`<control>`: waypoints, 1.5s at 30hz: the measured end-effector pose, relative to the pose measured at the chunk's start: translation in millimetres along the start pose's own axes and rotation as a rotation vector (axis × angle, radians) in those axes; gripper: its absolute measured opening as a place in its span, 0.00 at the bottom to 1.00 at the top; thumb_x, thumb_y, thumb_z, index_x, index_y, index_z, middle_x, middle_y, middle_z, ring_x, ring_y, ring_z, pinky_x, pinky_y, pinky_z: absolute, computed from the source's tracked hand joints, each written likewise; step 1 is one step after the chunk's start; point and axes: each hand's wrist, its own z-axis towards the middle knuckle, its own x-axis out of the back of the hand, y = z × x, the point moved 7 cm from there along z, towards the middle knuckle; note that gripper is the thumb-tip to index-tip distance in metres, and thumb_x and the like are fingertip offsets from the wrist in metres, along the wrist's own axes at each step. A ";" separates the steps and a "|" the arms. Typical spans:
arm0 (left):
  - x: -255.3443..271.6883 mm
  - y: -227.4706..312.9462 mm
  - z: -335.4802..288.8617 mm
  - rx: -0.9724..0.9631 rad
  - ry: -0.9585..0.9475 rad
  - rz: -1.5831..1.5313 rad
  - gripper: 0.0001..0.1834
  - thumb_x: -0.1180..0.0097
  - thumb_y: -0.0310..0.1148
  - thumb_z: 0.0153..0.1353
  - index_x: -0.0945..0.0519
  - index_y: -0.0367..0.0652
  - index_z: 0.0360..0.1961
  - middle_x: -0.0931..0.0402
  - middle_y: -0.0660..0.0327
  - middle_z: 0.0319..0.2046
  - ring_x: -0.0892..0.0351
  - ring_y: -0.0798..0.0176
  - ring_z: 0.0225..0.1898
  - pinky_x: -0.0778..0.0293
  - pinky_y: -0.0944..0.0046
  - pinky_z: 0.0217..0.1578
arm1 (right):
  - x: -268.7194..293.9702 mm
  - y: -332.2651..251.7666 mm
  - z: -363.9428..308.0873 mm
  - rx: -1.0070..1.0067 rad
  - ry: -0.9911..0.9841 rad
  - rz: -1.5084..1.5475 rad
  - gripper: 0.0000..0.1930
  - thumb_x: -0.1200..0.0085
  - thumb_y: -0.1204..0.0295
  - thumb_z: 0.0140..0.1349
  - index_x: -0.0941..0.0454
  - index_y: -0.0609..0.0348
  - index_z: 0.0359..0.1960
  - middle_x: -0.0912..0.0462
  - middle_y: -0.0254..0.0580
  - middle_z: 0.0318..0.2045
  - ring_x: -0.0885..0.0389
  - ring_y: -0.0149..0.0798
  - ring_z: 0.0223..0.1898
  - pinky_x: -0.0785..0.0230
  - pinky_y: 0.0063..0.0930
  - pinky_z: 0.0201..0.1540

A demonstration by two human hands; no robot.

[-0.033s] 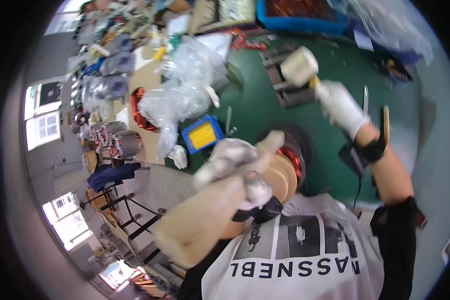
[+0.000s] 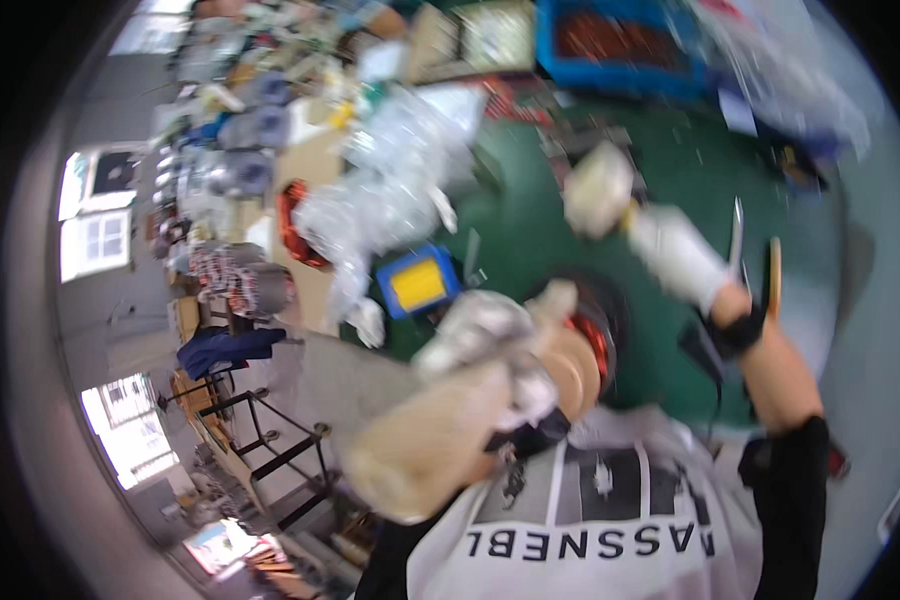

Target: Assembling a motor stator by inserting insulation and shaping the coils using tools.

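Note:
My left hand (image 2: 485, 345), in a white glove, is closed around a thick pale wooden club (image 2: 420, 440). Its broad end points toward me at the lower left. The narrower end reaches a dark round ring with red copper windings (image 2: 595, 335); whether it touches is blurred. Beside that ring, a tan stepped disc (image 2: 572, 372) is partly covered by the left hand. My right hand (image 2: 678, 258), also gloved, grips a mallet (image 2: 600, 190) with a pale, blurred head and a bit of yellow at its handle. The mallet is held above the green table, apart from the ring.
Behind the mallet lies a dark metal frame (image 2: 590, 140). A blue and yellow box (image 2: 417, 284) and clear plastic bags (image 2: 390, 170) are to the left. A blue bin (image 2: 620, 75) stands at the back. Slim tools (image 2: 774, 275) lie right of the right hand on the green table (image 2: 530, 220).
The mallet in my right hand has come slightly down and nearer to me. The whole view has shifted a little. Both hands keep their grip.

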 end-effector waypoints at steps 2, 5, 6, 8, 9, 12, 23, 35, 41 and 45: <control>10.7 -6.4 -41.0 -0.131 0.117 -0.452 0.13 0.50 0.29 0.60 0.32 0.24 0.33 0.33 0.50 0.18 0.35 0.62 0.10 0.39 0.63 0.09 | -36.1 7.9 -18.6 -0.007 -0.222 -0.017 0.17 0.55 0.60 0.63 0.23 0.62 0.28 0.20 0.57 0.31 0.22 0.55 0.34 0.30 0.46 0.37; 12.1 6.3 -7.9 -0.055 -0.153 -0.048 0.06 0.47 0.23 0.54 0.31 0.34 0.31 0.30 0.51 0.20 0.29 0.60 0.16 0.34 0.63 0.14 | -38.8 40.4 -35.7 -0.274 -0.387 -0.268 0.21 0.55 0.53 0.61 0.22 0.61 0.33 0.20 0.56 0.33 0.22 0.58 0.38 0.30 0.47 0.42; 14.0 7.1 -12.1 0.087 -0.277 0.141 0.07 0.45 0.21 0.51 0.30 0.38 0.30 0.28 0.51 0.21 0.26 0.59 0.19 0.31 0.63 0.16 | -44.5 44.7 -37.5 -0.259 -0.307 -0.232 0.20 0.52 0.54 0.59 0.23 0.62 0.33 0.20 0.57 0.32 0.22 0.58 0.37 0.30 0.47 0.41; 36.2 7.8 -6.8 0.145 -0.197 0.102 0.13 0.43 0.14 0.43 0.33 0.42 0.25 0.29 0.55 0.25 0.27 0.62 0.20 0.32 0.64 0.18 | -48.4 14.0 -34.1 -0.345 -0.303 -0.003 0.21 0.44 0.56 0.54 0.24 0.66 0.35 0.21 0.61 0.33 0.22 0.57 0.38 0.30 0.43 0.40; 36.8 18.4 -0.6 0.006 -0.251 0.287 0.12 0.42 0.16 0.44 0.32 0.42 0.23 0.30 0.57 0.29 0.26 0.63 0.22 0.31 0.64 0.20 | -54.5 15.0 -34.8 -0.295 -0.268 0.020 0.23 0.43 0.55 0.53 0.25 0.67 0.36 0.21 0.61 0.34 0.22 0.57 0.39 0.30 0.41 0.41; 57.5 36.0 19.5 0.050 -0.136 0.303 0.10 0.43 0.17 0.46 0.31 0.40 0.22 0.30 0.59 0.30 0.27 0.63 0.23 0.30 0.64 0.23 | -85.0 3.6 -18.9 -0.169 -0.273 0.101 0.27 0.40 0.53 0.51 0.25 0.68 0.39 0.20 0.61 0.35 0.21 0.58 0.40 0.30 0.39 0.42; 140.8 22.1 -7.7 0.372 0.357 0.097 0.25 0.44 0.40 0.53 0.42 0.41 0.44 0.34 0.58 0.25 0.30 0.62 0.21 0.29 0.63 0.22 | -117.1 -13.4 8.3 -0.144 -0.434 -0.003 0.26 0.40 0.54 0.53 0.25 0.68 0.41 0.20 0.60 0.36 0.21 0.54 0.40 0.31 0.37 0.43; 173.6 29.4 -14.4 0.410 0.441 0.041 0.28 0.41 0.41 0.51 0.42 0.43 0.46 0.39 0.62 0.35 0.32 0.66 0.30 0.28 0.66 0.26 | -119.4 36.3 -66.1 -0.454 -0.035 0.383 0.14 0.46 0.65 0.59 0.28 0.67 0.35 0.24 0.44 0.20 0.27 0.38 0.18 0.34 0.32 0.22; 173.9 30.9 -7.4 0.322 0.372 0.026 0.20 0.48 0.29 0.53 0.41 0.39 0.45 0.33 0.58 0.28 0.27 0.62 0.24 0.28 0.63 0.26 | -107.2 18.9 -113.4 -0.734 0.065 0.646 0.08 0.47 0.71 0.60 0.32 0.62 0.33 0.33 0.30 0.15 0.36 0.25 0.11 0.40 0.22 0.12; 174.3 28.9 -10.9 0.348 0.417 0.056 0.26 0.43 0.41 0.52 0.40 0.41 0.46 0.33 0.60 0.30 0.30 0.65 0.21 0.30 0.66 0.22 | -104.6 18.7 -117.2 -0.712 0.046 0.737 0.09 0.45 0.70 0.60 0.32 0.62 0.32 0.34 0.30 0.15 0.37 0.25 0.10 0.40 0.22 0.11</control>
